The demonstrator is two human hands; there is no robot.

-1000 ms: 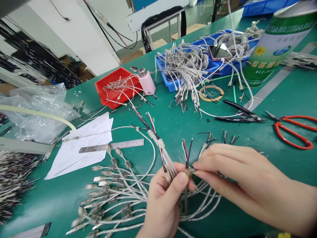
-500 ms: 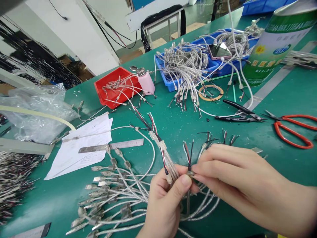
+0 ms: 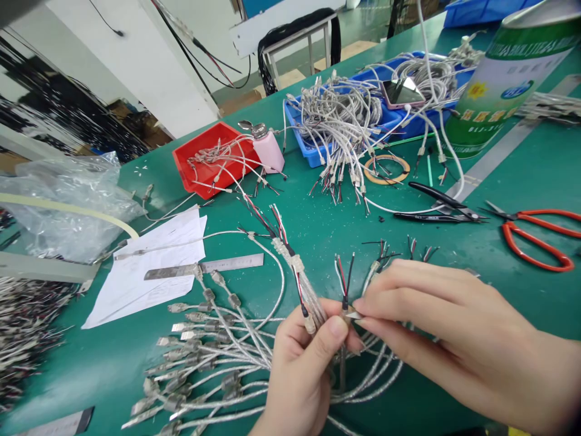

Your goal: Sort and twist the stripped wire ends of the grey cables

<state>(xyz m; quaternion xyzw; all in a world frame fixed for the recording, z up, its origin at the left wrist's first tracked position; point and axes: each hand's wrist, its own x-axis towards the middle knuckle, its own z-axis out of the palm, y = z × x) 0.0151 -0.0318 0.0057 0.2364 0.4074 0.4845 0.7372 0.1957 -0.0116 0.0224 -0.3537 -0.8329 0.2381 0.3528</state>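
Fingers of the left hand (image 3: 304, 369) clench a bundle of silver cables (image 3: 308, 297) upright, thumb pressed against one cable end (image 3: 345, 306) with red, black and white wires; the right hand (image 3: 436, 321) pinches that same end with fingertips, just beside the thumb; beyond this cable end lie black pliers (image 3: 438, 206) and red scissors (image 3: 538, 239) on the green table (image 3: 318, 230); left of it a steel ruler (image 3: 206, 267) rests on white paper (image 3: 149, 269).

Green bench (image 3: 318, 236): red tray (image 3: 204, 158), blue tray (image 3: 313, 154), paper sheets (image 3: 154, 266) w/ steel ruler (image 3: 204, 267), red scissors (image 3: 535, 239), black pliers (image 3: 440, 206), tape ring (image 3: 387, 170), cable bundles (image 3: 213, 357).
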